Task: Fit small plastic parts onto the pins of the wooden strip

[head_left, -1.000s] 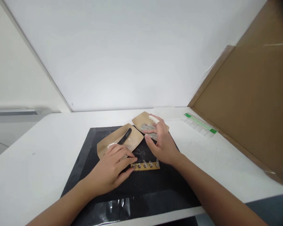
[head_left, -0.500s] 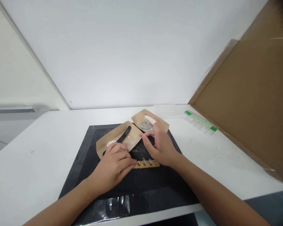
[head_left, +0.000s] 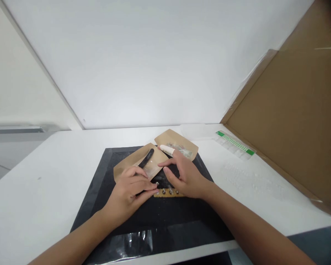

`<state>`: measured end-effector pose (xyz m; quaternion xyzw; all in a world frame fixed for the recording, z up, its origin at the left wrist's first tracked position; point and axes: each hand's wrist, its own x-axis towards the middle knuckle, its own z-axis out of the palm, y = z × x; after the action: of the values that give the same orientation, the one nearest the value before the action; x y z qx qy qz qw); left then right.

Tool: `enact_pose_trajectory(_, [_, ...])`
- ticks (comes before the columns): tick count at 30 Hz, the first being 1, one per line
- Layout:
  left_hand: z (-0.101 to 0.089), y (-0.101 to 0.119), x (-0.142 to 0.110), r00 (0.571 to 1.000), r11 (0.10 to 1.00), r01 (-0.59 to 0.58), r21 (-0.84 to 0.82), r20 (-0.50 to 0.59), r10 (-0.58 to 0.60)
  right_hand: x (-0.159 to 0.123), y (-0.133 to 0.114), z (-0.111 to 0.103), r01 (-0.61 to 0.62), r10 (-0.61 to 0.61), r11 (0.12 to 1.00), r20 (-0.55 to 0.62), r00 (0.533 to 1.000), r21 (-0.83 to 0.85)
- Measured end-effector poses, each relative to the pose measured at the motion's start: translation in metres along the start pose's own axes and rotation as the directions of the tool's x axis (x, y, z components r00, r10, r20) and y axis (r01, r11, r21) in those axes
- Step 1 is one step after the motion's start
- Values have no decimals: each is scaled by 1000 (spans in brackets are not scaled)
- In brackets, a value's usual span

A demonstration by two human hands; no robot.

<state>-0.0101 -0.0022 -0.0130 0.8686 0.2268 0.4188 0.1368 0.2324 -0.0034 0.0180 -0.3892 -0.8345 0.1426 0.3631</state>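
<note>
A small tan strip (head_left: pixel 165 193) studded with several metal screws lies on the black mat (head_left: pixel 99 191). My left hand (head_left: pixel 131 189) rests at the strip's left end, fingers curled and pressed against it. My right hand (head_left: pixel 182 175) hovers over the strip's right part, fingers spread, with a white cot on the index finger pointing left. Behind the hands lie two brown paper pouches: the left pouch (head_left: pixel 132 162) has a black tool (head_left: pixel 146 157) on it, and the right pouch (head_left: pixel 179 143) shows small metal parts through its window.
The mat sits on a white table (head_left: pixel 44 165). A clear strip with green ends (head_left: pixel 234 143) lies at the back right. A large brown cardboard sheet (head_left: pixel 292 121) leans along the right side. A white wall stands behind.
My right hand has drawn back from the right pouch and swung left, low over the screw strip. My left hand stays at the strip's left end.
</note>
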Motion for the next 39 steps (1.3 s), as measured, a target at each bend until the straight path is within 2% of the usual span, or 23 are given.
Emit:
enact_pose_trajectory(3, [-5, 3, 2, 997, 998, -5, -64, -82, 0, 1, -6, -4, 56, -70, 994, 146, 987, 94])
enact_pose_trajectory(5, [-7, 5, 2, 993, 995, 37, -93, -109, -48, 1, -9, -3, 139, -153, 987, 195, 969, 84])
enact_pose_trajectory(8, [-8, 5, 0, 986, 992, 83, -100, -135, -96, 1, -11, 3, 209, -206, 978, 165, 965, 1])
enact_pose_trajectory(13, [-10, 8, -1, 984, 993, 99, -60, -144, -107, -1, -10, 10, 238, -229, 969, 125, 965, -65])
enact_pose_trajectory(19, [-12, 16, 2, 980, 999, 21, 41, -197, -13, -1, -14, 11, 290, -280, 955, 136, 950, -65])
enact_pose_trajectory(25, [-16, 21, 5, 965, 997, 54, 63, -260, -36, 0, -15, 8, 337, -322, 932, 121, 939, -136])
enact_pose_trajectory(31, [-17, 25, 6, 966, 991, 29, 129, -258, 5, 0, -16, 4, 327, -304, 928, 145, 942, -180])
enact_pose_trajectory(34, [-17, 26, 6, 972, 992, 63, 111, -232, -36, 1, -17, 3, 332, -304, 922, 159, 939, -201])
enact_pose_trajectory(39, [-16, 25, 2, 966, 978, 207, 9, -160, -203, 1, -14, 3, 340, -308, 912, 165, 937, -231])
